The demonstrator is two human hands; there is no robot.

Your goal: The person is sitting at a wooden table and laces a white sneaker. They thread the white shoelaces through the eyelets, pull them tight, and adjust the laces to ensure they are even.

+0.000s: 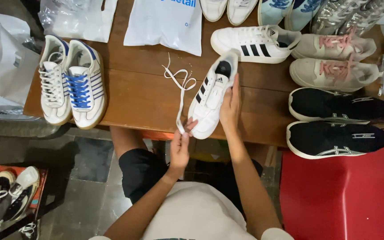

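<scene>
— Where are your hands right now?

— My left hand [181, 149] pinches the end of a loose white lace [181, 89] between thumb and fingertips, just off the near edge of the wooden table [143, 95]. My right hand [230, 106] lies flat along the side of a white sneaker with black stripes [210, 100], fingers closed lightly against it. That shoe sits unlaced, its toe poking slightly over the table's near edge.

— Any room to move?

— A bare patch of wood lies between the lace and the pair with blue and white laces [72, 80] at the left end, whose toes also reach the edge. To my right it's crowded: the black pair [338, 122] sits just beside my right wrist.

— Count the shoes?

— One in my hand, its striped mate [252, 44] behind it, two pale shoes with pink laces [334, 60], two black, two on the left. More run along the far edge, cut off. A white plastic bag [165, 22] lies beyond the lace.
</scene>
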